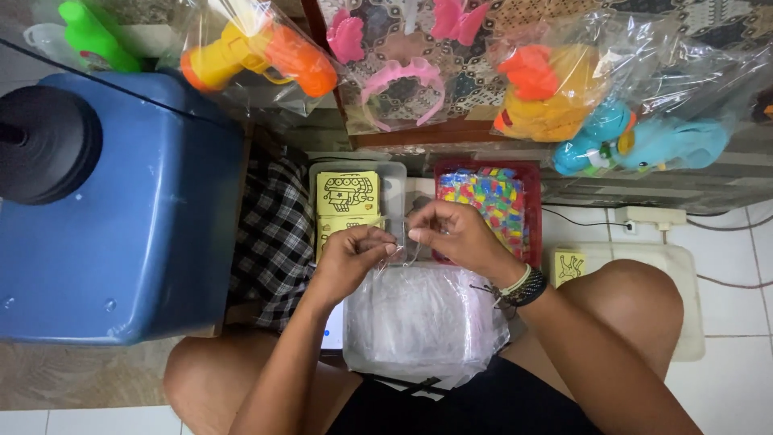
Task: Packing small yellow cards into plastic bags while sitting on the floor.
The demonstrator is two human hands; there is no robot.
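Both hands meet above the lap: the left hand (pixel 354 254) and right hand (pixel 455 234) each pinch an edge of a small clear plastic bag (pixel 400 246) between narrowed fingertips. Just near of them lies a stack of clear bags (pixel 423 322). Farther off sit yellow picture cards (pixel 347 194) in a clear tray on the left and a red tray (pixel 527 173) of colourful pieces on the right.

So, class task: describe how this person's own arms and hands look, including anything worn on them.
Both arms are bare, with no sleeves or gloves in view. The left hand wears nothing visible: no ring, watch or band. The right hand has a stack of wristbands at its wrist: dark braided or beaded bands with a pale one beside them.
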